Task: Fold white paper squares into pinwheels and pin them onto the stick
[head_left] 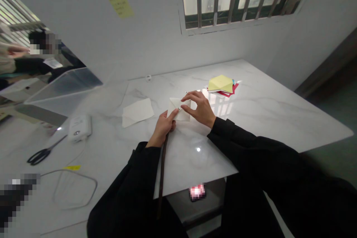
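A small white folded paper (178, 108) lies on the white marble table (251, 119). My left hand (164, 126) has its fingers curled, with the forefinger pressing the paper's left edge. My right hand (198, 107) rests over the paper's right side, its fingers bent and pinching the edge. Both arms are in black sleeves. A second white paper sheet (137, 111) lies flat to the left of the hands.
A stack of coloured papers (221, 84), yellow on top, sits behind the hands. Black scissors (41, 153), a white device (79, 128) with a cable and a clear plastic box (64, 89) are at the left. A person sits at far left.
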A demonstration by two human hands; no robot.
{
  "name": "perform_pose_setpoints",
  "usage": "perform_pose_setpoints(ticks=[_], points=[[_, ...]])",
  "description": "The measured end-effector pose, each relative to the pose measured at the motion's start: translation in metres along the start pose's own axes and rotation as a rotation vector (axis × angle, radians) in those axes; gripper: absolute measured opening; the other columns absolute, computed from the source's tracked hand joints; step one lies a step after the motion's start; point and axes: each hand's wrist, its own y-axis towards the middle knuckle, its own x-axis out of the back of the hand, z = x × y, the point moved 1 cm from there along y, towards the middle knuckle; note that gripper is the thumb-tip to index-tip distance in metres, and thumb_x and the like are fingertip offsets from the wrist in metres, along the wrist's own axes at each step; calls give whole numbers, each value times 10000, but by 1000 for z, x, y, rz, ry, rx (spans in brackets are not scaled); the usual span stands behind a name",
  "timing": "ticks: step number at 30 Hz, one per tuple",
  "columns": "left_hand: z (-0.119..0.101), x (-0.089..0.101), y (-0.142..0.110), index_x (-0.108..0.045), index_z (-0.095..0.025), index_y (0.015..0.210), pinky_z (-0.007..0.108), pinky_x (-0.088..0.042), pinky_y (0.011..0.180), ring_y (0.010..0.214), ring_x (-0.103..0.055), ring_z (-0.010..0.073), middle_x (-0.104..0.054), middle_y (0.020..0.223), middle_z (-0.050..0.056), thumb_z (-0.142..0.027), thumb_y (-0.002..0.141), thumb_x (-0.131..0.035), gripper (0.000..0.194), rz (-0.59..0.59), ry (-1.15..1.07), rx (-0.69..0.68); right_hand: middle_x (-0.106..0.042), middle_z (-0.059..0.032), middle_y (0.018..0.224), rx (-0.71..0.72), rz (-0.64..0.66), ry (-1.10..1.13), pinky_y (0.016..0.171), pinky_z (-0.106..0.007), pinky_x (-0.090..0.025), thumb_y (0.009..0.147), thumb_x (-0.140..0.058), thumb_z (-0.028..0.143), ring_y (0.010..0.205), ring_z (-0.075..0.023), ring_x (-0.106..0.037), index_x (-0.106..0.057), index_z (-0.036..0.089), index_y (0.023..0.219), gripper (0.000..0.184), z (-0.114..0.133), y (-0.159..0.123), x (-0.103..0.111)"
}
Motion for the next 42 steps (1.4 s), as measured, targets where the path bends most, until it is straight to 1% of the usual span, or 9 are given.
perform_pose_setpoints(ticks=[2,4,7,10,16,19,25,31,42], points=[[0,-1,0,-547,-202,808,213,-143,383,340,-251,59,-365,439,-96,-482,830,-781,365,1,17,11,-665,-84,1217,2,2,8,1076,-440,-461,890,-731,314,1190,-251,-592,-733,237,1050,178,1,-1,-1],[0,-1,0,-555,-201,800,217,-129,384,336,-232,57,-356,431,-98,-479,826,-788,363,0,13,25,-668,-88,1233,-93,12,80,992,-413,-516,891,-718,312,1120,-235,-628,-720,227,1113,237,-3,-2,-4],[-1,-2,0,-563,-197,790,215,-122,386,339,-215,50,-354,435,-100,-467,818,-801,361,3,-6,34,-710,-65,1164,-250,65,216,800,-324,-555,901,-681,317,857,-163,-654,-703,206,1158,280,-14,-3,-8],[-1,-2,1,-563,-194,782,214,-124,381,343,-221,50,-356,442,-99,-458,819,-802,359,10,-9,29,-728,-19,1007,-300,94,239,694,-270,-520,891,-674,319,655,-103,-561,-719,203,1116,257,-21,-3,-10],[-1,2,0,-596,-189,854,209,-146,380,352,-230,49,-359,469,-105,-456,824,-795,334,50,-49,6,-703,-15,1026,-296,109,292,638,-238,-495,889,-660,329,654,-88,-551,-715,209,1116,263,-26,-4,-14],[-2,2,0,-601,-181,866,208,-161,382,361,-228,42,-387,499,-102,-437,820,-799,327,60,-65,12,-692,-26,1042,-286,99,266,658,-248,-521,884,-668,315,721,-109,-586,-727,212,1092,240,-23,-5,-12],[-3,1,-1,-618,-168,913,202,-174,385,385,-251,43,-426,543,-87,-434,799,-811,348,48,-53,17,-652,-74,1194,-102,110,126,830,-321,-571,879,-689,246,1106,-203,-634,-766,232,987,133,-8,-4,-6],[-2,2,-1,-647,-150,887,189,-211,392,409,-311,56,-438,559,-68,-453,785,-809,358,-3,49,-2,-679,-77,1169,-29,140,55,1029,-395,-508,897,-746,333,1108,-206,-658,-766,220,926,119,-3,-6,-9],[-3,-1,-1,-659,-144,812,196,-197,379,384,-313,60,-447,530,-55,-378,782,-820,286,-41,32,13,-703,-53,1154,-62,166,-4,1034,-420,-473,854,-811,315,1092,-214,-643,-778,249,873,76,-6,-4,-7]])
